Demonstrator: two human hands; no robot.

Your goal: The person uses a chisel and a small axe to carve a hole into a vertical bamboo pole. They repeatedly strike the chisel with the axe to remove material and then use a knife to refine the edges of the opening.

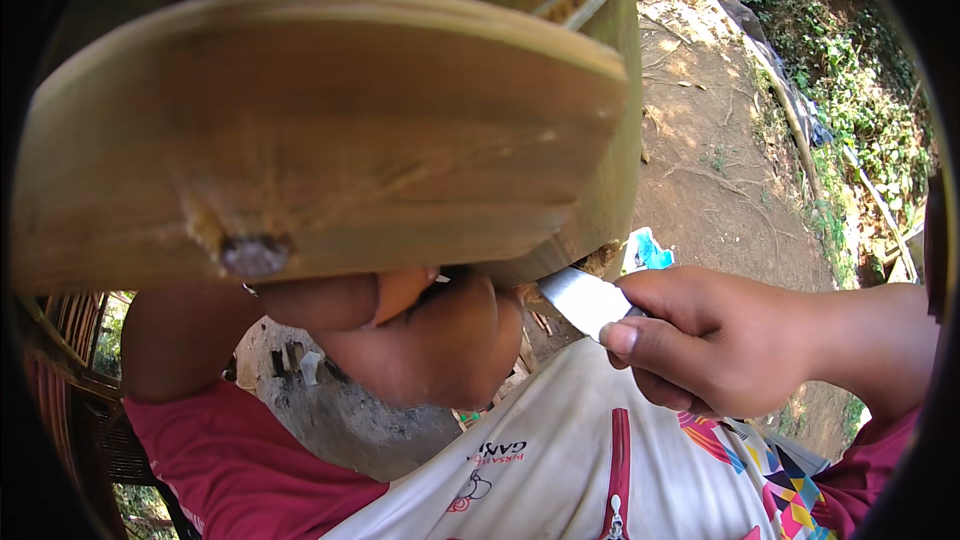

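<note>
Left hand (420, 330) curled, gripping overhead; right hand (700, 340) fisted, thumb extended.

The bamboo (320, 130) fills the upper left, so nothing passes there. Below it the left hand (420, 340) presses against its underside, and the knife (585, 300) in the right hand (700, 340) closes the gap between the hands. Open room lies to the right, over the dirt ground (710, 140).

Bare dirt ground (700, 140): blue scrap (650, 250), long pole (790, 110) lying on it.
</note>
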